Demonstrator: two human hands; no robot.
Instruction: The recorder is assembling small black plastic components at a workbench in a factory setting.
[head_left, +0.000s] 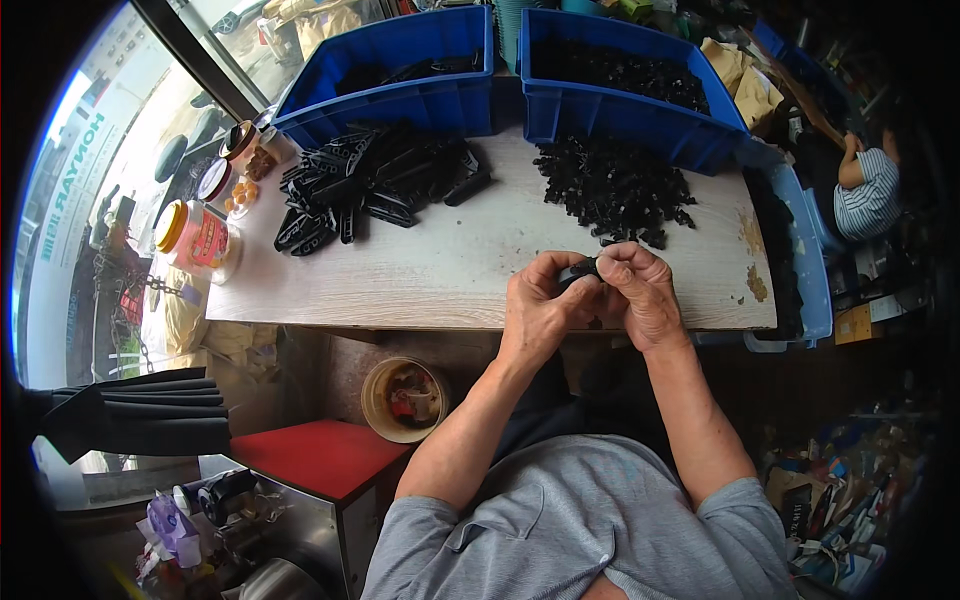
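My left hand (545,305) is closed around a dark elongated plastic part (575,273), held just above the front edge of the pale wooden table (440,270). Beside it, my right hand (642,295) pinches a small black piece (597,262) against that part; most of the piece is hidden by fingertips. A heap of small black plastic pieces (615,185) lies beyond my hands. To its left is a pile of long black plastic parts (370,180), shaped like the one in my left hand.
Two blue bins (400,112) with black parts stand along the far edge. Plastic jars (195,240) line the left side. A light blue tub (815,265) sits at the right, near a person in a striped shirt (868,195). Below is a bucket (405,400).
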